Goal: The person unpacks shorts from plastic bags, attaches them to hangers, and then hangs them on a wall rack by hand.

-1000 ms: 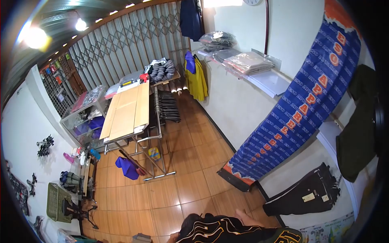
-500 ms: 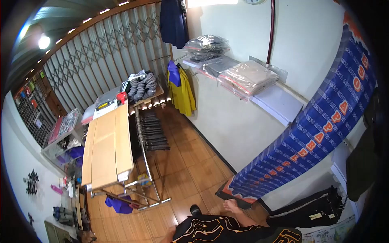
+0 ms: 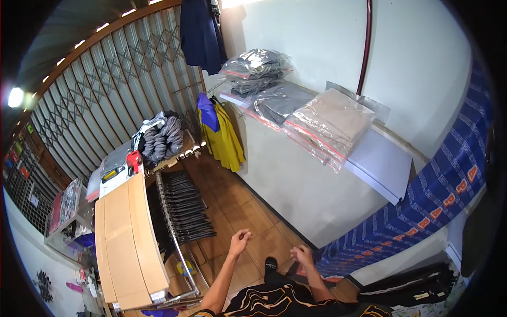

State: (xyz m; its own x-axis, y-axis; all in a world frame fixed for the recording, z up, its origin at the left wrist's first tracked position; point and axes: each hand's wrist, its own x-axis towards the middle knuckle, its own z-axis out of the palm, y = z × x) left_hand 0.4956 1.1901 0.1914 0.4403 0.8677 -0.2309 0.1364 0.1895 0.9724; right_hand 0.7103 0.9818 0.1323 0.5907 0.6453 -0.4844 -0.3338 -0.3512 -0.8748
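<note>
My left hand (image 3: pixel 241 242) is raised in front of me over the tiled floor, its fingers loosely curled together with nothing seen in them. Lower and further right, my right hand (image 3: pixel 302 255) hangs beside the foot of the blue banner (image 3: pixel 391 232); its fingers are half bent, a little apart, and hold nothing. Neither hand touches anything. Ahead of them, clear plastic bags of folded clothes lie on a wall shelf: a beige garment bag (image 3: pixel 332 122), a dark grey garment bag (image 3: pixel 280 104) and a stack of dark bags (image 3: pixel 256 68).
To the left, cardboard sheets (image 3: pixel 124 238) cover a metal rack, with black hangers (image 3: pixel 185 206) beneath. Grey rolled fabric (image 3: pixel 162 140) and a red tool (image 3: pixel 134 160) lie behind. A yellow-green garment (image 3: pixel 224 137) hangs at the corner. Dark clothes (image 3: pixel 412 285) are at lower right.
My left hand has come up into view from the bottom edge. The shelf with the bags looks nearer, and the banner has shifted toward the right edge as I move forward.
</note>
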